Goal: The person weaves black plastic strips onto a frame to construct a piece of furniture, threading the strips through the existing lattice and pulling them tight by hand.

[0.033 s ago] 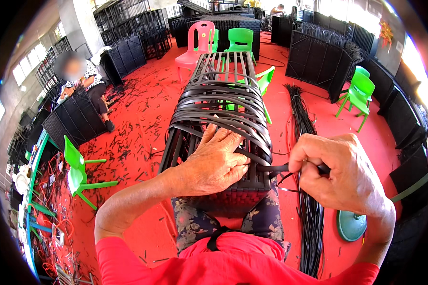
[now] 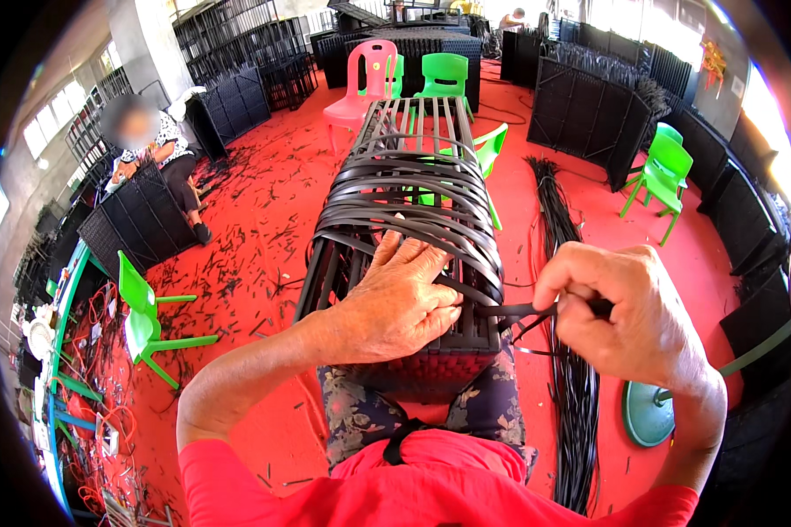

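A long black frame (image 2: 310, 294) rests on my lap, with flat black strips (image 2: 387, 187) wound loosely across its bars. My left hand (image 2: 391, 303) lies on top of the near part. Two of its fingers reach up among the strips, while the thumb side is bent in against a strip near the right edge. To the right of the frame, my right hand (image 2: 633, 307) is closed in a pinch on a black strip (image 2: 511, 310), which runs taut from the frame's near right corner. The strip's far end is hidden in that hand. Tightly woven black wicker (image 2: 422, 369) covers the near end.
A long bundle of black strips (image 2: 576, 422) lies on the red floor (image 2: 246, 404) at right. Green chairs (image 2: 666, 171) and a pink chair (image 2: 369, 70) stand around. At left, a person (image 2: 163, 145) sits by a dark woven panel (image 2: 141, 220). Strip scraps litter the floor.
My right hand's fingers have shifted slightly to the right, and a little more of the strip shows beside them. My left hand stays in place.
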Tool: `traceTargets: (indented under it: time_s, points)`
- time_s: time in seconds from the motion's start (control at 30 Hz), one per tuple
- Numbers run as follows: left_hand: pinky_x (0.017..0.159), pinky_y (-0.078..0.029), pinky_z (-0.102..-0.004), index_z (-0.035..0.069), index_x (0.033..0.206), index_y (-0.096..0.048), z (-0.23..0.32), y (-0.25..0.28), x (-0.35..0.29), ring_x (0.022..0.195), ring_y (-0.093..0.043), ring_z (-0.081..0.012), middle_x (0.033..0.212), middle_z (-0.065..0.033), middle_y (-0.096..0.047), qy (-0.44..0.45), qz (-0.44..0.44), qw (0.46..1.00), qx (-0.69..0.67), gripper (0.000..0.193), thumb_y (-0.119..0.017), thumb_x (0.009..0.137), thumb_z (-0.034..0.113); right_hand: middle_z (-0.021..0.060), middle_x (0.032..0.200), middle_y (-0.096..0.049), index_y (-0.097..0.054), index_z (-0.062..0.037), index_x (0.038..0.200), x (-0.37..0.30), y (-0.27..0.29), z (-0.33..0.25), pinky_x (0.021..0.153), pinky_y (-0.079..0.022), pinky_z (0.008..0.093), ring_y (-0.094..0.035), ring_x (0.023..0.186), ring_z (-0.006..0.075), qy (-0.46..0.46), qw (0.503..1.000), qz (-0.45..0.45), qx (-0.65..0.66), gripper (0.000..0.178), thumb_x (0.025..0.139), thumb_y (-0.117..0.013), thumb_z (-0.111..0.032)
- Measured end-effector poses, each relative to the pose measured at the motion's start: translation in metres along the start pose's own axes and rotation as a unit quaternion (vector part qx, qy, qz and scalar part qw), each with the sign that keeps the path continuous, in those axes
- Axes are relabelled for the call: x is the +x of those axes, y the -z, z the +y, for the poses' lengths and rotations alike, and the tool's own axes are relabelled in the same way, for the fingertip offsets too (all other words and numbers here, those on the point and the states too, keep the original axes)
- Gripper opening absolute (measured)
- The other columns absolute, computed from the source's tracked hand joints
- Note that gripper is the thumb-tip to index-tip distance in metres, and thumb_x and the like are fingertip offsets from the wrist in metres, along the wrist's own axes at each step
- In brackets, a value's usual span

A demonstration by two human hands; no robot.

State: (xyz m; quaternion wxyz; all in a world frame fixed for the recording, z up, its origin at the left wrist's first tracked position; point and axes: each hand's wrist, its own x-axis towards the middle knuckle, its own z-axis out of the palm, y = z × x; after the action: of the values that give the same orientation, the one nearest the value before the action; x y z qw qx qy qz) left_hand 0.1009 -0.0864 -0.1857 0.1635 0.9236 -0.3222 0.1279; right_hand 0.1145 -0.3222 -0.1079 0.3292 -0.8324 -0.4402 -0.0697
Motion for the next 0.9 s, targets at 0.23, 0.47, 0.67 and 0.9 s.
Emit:
traceTargets:
  time_s: [0.23, 0.47, 0.67, 0.9]
  points:
    - [0.104, -0.016, -0.0402, 0.008, 0.084, -0.07, -0.004, 0.006, -0.001, 0.129, -0.027, -0.0308, 0.139, -0.0126, -0.037, 0.006, 0.026, 0.995, -0.096, 0.017, -0.063, 0.08, 0.024, -0.0008, 0.048, -0.036, -0.058, -0.0023, 0.093, -0.031, -0.01, 0.038, 0.046, -0.031, 0.0238, -0.033, 0.045, 0.0047, -0.11, 0.991, -0.023, 0.075, 0.014, 0.081, -0.053, 0.001]
    - [0.098, -0.025, -0.0432, 0.008, 0.075, -0.066, -0.012, 0.011, -0.004, 0.102, -0.05, -0.0248, 0.093, -0.0103, -0.059, 0.046, 0.076, 0.981, -0.174, 0.016, -0.062, 0.08, 0.022, 0.0084, 0.068, -0.057, -0.061, -0.0028, 0.087, -0.032, -0.028, 0.046, 0.052, -0.046, 0.0329, -0.057, 0.055, 0.0237, -0.029, 0.999, 0.004, 0.021, 0.008, 0.081, -0.063, -0.007]
    - [0.075, -0.045, -0.0314, 0.0, 0.076, -0.057, 0.008, 0.049, -0.02, 0.082, -0.061, -0.0195, 0.079, -0.0084, -0.062, 0.096, 0.125, 0.968, -0.196, 0.014, -0.061, 0.084, 0.01, 0.0084, 0.074, -0.056, -0.063, -0.0053, 0.087, -0.003, -0.035, 0.017, 0.052, -0.046, 0.0365, -0.057, 0.059, 0.0289, 0.11, 0.991, 0.036, -0.068, 0.01, 0.078, -0.066, -0.01]
    - [0.077, -0.044, -0.0287, -0.001, 0.078, -0.058, 0.012, 0.049, -0.05, 0.084, -0.057, -0.015, 0.088, -0.0091, -0.061, 0.121, 0.191, 0.927, -0.299, 0.016, -0.06, 0.087, 0.012, 0.0124, 0.064, -0.058, -0.061, -0.0008, 0.092, 0.039, -0.06, 0.009, 0.053, -0.046, 0.0356, -0.059, 0.056, 0.026, 0.067, 0.979, -0.143, 0.129, 0.018, 0.087, -0.056, -0.017]
